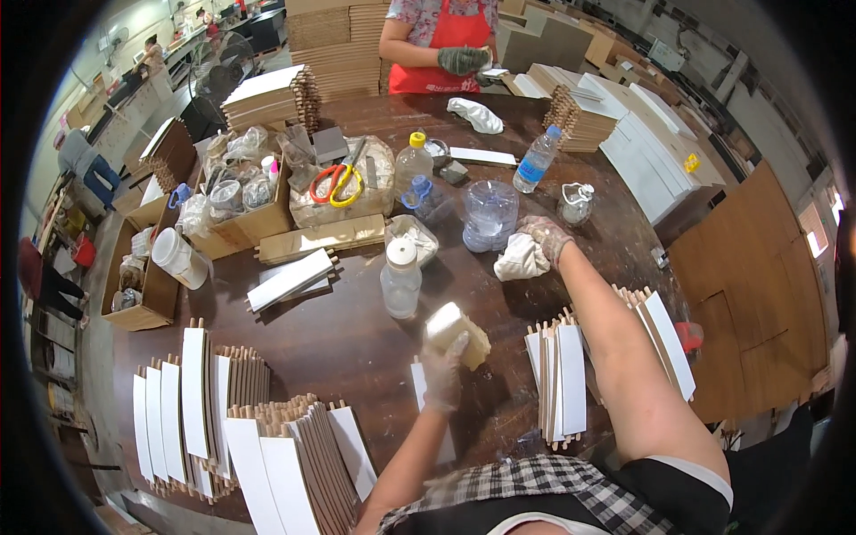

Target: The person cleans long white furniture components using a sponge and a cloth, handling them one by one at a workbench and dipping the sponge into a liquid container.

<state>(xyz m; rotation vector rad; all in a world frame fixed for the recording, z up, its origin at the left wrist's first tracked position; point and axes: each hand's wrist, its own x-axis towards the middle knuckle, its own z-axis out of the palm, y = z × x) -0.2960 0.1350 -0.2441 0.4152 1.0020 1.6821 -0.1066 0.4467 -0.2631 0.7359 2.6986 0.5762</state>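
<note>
My left hand (441, 374), in a thin pale glove, is closed around a cream-coloured block (456, 335) with a bright, shiny top; motion blurs it and its exact kind is unclear. Below that hand, a narrow white board (419, 385) lies partly hidden. My right arm reaches far forward. Its gloved hand (546, 239) grips a crumpled white cloth (521, 259) beside a cut-down clear plastic jug (490, 217). A translucent squeeze bottle (401, 281) with a white cap stands ahead of my left hand.
Stacked white boards with wooden pegs (294, 473) stand at front left, others (562, 379) at right. Scissors (339, 183), a cardboard box (241, 232), a white cup (178, 259) and a blue-capped water bottle (538, 160) crowd the far table. Across it stands a co-worker in a red apron (450, 45).
</note>
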